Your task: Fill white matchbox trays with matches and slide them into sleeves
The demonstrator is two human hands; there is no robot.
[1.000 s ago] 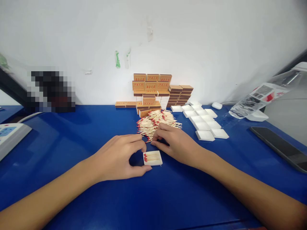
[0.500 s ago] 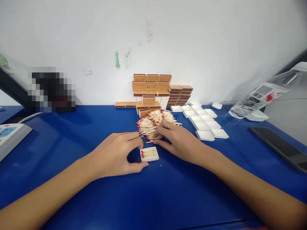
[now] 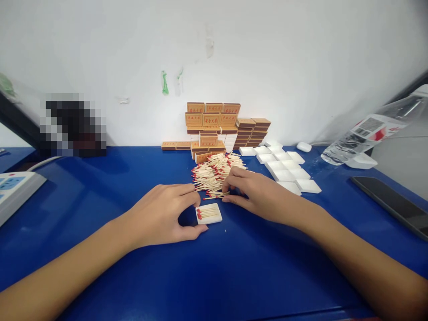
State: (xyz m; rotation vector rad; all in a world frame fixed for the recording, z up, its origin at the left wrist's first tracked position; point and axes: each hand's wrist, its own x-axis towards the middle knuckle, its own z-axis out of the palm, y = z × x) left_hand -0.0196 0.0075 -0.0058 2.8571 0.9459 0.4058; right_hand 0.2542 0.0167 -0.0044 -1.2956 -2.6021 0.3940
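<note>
A small white matchbox tray [image 3: 209, 214] lies on the blue table [image 3: 234, 267] with a few red-tipped matches in it. My left hand [image 3: 163, 214] curls around the tray's left side, thumb and forefinger touching its edges. My right hand [image 3: 257, 194] rests just right of the tray, its fingertips pinched on matches at the near edge of a loose pile of matches [image 3: 216, 174].
Brown matchbox sleeves [image 3: 212, 120] are stacked against the white wall. Several empty white trays [image 3: 287, 167] lie in rows at the right. A plastic bottle [image 3: 364, 136] and a dark phone [image 3: 391, 205] sit far right; a power strip [image 3: 13, 189] lies at the left edge.
The tray has slid a little left and away with my left hand. My right hand has moved from beside the tray up and right to the edge of the match pile.
</note>
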